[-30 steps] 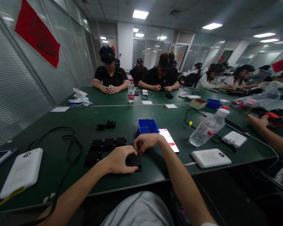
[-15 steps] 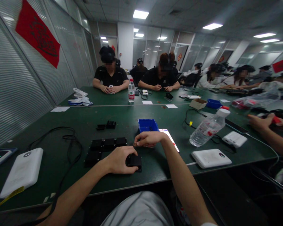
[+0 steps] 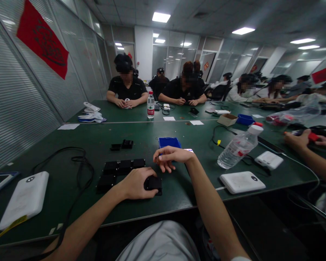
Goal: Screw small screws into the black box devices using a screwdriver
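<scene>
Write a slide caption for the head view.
Left hand holds a black block; right hand hovers near the blue tray.

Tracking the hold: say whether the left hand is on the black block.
Yes, the left hand curls over the block, pressing it to the table.

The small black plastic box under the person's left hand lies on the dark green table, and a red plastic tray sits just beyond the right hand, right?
Wrong colour: the head view shows the small black plastic box under the left hand on the dark green table, with a blue plastic tray, not a red one, just beyond the right hand.
</scene>
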Motion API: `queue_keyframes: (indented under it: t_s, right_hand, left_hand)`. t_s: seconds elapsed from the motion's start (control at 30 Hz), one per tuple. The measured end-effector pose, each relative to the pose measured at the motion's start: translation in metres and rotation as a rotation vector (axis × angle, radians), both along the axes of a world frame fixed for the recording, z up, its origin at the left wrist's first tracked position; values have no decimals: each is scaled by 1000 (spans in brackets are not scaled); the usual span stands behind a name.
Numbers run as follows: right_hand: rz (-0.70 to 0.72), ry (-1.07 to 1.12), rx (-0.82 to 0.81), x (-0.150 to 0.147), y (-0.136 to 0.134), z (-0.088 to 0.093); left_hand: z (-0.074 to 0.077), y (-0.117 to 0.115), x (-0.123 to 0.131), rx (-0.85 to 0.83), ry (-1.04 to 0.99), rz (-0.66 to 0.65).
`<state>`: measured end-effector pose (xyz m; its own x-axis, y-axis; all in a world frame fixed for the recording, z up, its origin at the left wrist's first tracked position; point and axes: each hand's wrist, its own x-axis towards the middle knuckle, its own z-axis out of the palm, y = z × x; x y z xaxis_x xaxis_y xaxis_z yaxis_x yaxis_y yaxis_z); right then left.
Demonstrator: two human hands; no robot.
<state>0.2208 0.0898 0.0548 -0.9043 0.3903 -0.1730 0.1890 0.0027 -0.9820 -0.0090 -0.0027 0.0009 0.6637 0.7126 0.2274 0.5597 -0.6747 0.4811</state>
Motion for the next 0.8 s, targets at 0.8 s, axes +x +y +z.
queue_keyframes:
  t_s: [0.8]
  right_hand:
    - [-122, 21, 30, 7, 3, 1]
  left_hand:
    - [1, -2, 2, 26, -58, -66]
